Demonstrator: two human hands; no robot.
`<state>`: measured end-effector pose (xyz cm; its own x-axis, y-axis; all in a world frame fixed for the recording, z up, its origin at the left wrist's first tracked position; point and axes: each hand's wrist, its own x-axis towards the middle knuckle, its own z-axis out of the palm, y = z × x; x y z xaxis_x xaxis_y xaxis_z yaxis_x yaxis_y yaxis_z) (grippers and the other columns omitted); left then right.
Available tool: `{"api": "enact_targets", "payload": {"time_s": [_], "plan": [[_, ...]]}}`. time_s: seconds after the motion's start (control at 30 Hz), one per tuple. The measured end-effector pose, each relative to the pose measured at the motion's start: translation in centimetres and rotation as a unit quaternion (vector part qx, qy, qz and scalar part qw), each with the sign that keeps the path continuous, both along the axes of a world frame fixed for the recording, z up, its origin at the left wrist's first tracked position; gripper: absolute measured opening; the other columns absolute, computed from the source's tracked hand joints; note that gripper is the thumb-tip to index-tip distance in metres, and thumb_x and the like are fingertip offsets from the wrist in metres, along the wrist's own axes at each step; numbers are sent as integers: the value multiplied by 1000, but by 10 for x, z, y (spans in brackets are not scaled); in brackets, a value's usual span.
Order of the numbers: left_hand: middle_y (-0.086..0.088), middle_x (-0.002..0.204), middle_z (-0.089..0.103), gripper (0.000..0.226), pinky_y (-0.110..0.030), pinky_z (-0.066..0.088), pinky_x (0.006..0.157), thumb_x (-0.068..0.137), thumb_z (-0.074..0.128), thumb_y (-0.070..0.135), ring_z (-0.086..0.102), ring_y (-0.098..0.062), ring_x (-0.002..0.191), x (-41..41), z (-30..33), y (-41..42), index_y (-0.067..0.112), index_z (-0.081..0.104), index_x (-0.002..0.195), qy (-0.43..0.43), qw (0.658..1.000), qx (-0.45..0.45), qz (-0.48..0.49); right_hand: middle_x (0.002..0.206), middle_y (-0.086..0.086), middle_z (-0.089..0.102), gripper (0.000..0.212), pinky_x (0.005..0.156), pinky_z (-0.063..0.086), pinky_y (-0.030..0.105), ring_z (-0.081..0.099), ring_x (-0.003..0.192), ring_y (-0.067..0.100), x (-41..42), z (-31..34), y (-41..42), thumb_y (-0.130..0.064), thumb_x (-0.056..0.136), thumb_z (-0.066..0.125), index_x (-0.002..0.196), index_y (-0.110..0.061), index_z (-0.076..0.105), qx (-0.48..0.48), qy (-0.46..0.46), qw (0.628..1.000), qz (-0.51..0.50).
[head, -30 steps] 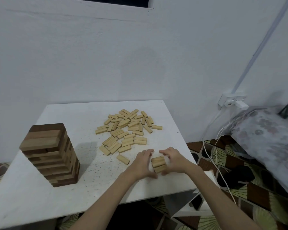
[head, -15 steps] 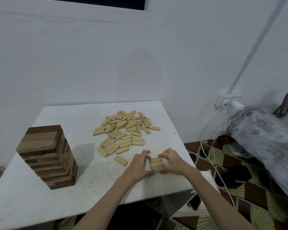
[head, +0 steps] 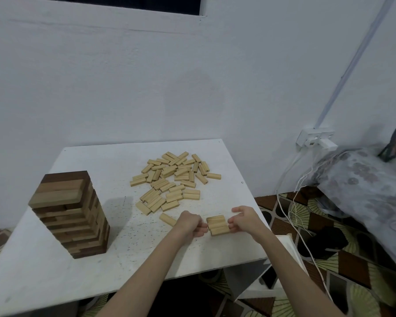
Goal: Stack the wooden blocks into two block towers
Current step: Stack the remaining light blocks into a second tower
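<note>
I count one finished dark tower (head: 70,213) at the table's (head: 44,271) near left, roughly forty loose blocks (head: 173,179) in the far middle, one stray block (head: 167,219), and three blocks (head: 218,225) side by side, long axes left-right, near right. My left hand (head: 189,224) and right hand (head: 246,219), earlier clamped on the row, now sit slightly apart, fingers curled, just touching its ends.

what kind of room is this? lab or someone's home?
Most likely a home room, not a lab. A small white table stands against a plain painted wall, a patterned floor mat lies beside it, and charger cables trail from a wall socket past a fabric-covered bundle.
</note>
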<state>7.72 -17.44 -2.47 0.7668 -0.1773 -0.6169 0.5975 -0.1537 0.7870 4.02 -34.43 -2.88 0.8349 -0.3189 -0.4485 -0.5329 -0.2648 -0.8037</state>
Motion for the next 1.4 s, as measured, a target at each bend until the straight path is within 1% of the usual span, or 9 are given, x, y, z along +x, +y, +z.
{"api": "enact_targets", "payload": {"time_s": [0.17,0.5,0.67,0.83,0.93,1.0,1.17,1.23,1.4], "plan": [[-17,74,60,18,-28,50,56,92,39,-5,61,-22,63,-1,-2,-1,-3,50,77,14,1000,-6,4,94,22,64,43,66,57,30,61,66,21,-3,-1,1,9,85,54,127,4,47,-2,-9,1000,-7],[-18,79,61,14,-31,50,64,93,41,-3,61,-24,68,-4,0,3,-2,48,81,18,999,-28,-1,97,26,67,42,79,57,36,63,70,22,-2,-4,3,7,87,54,128,4,47,-5,-8,1000,-9],[-19,80,60,15,-32,50,66,93,42,-2,60,-26,70,-4,2,2,-2,49,80,19,999,-36,-6,98,27,67,40,70,57,29,63,69,22,-2,-2,3,8,87,55,127,4,48,0,-6,1000,-9],[-20,81,58,11,-29,49,59,88,50,-11,58,-23,64,-2,4,4,-1,50,83,6,1000,-10,-7,89,19,66,43,82,57,41,63,71,24,-1,-6,-2,10,85,56,126,1,50,5,-18,999,-31],[-17,93,61,46,-30,51,66,72,71,-10,57,-22,71,-5,1,6,4,43,105,-17,998,17,-62,91,11,64,58,83,56,37,62,82,23,-3,-3,-5,13,74,65,127,-5,51,-20,-18,1000,17],[-7,97,58,66,-26,49,67,63,84,4,55,-17,78,-9,-4,5,9,43,115,-115,980,99,-128,101,7,59,65,75,54,28,56,80,15,-6,0,-3,7,71,74,128,-11,51,-51,-29,995,79],[-5,126,43,110,-27,43,90,56,90,11,49,-20,107,-11,-11,-3,11,22,143,-249,934,157,-204,122,-1,43,91,62,38,4,39,76,2,-10,1,0,1,67,81,141,-19,34,-130,-64,968,206],[-5,135,40,118,-32,40,101,56,90,13,45,-22,119,-10,-13,-3,12,15,147,-262,923,172,-223,126,-1,42,95,64,37,2,39,76,-1,-10,1,-1,6,67,79,144,-18,30,-135,-76,962,227],[-4,134,45,112,-33,40,99,59,88,11,46,-22,117,-10,-18,0,14,17,146,-271,919,175,-228,127,-4,45,94,67,37,3,39,79,1,-6,-1,-3,1,69,79,145,-23,28,-148,-79,953,253]]}}
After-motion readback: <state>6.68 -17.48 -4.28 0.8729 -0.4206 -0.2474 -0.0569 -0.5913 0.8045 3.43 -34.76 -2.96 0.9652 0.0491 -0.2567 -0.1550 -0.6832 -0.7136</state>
